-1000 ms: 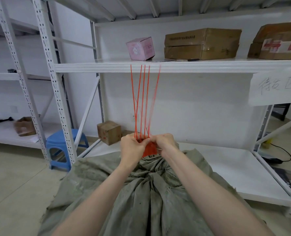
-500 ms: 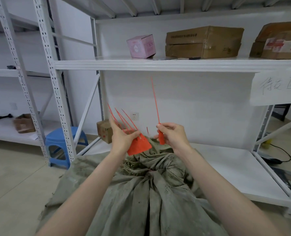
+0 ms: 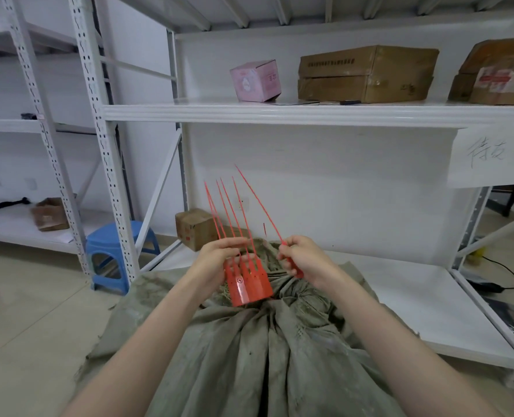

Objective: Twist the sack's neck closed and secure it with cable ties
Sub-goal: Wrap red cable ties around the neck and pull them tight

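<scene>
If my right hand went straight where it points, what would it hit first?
Probably the red tie bundle in the left hand; depth unclear, the right hand with its single tie might pass it.

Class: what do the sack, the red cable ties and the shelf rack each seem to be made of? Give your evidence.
Sack: coarse woven cloth, perhaps jute, matt grey-green; frayed edge, soft folds. Cable ties: moulded plastic, smooth red; thin tails bend. Shelf rack: white painted metal, probably steel; punched uprights.

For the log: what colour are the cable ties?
Red-orange: joined strip in left hand, single tie in right hand. Head view.
</scene>
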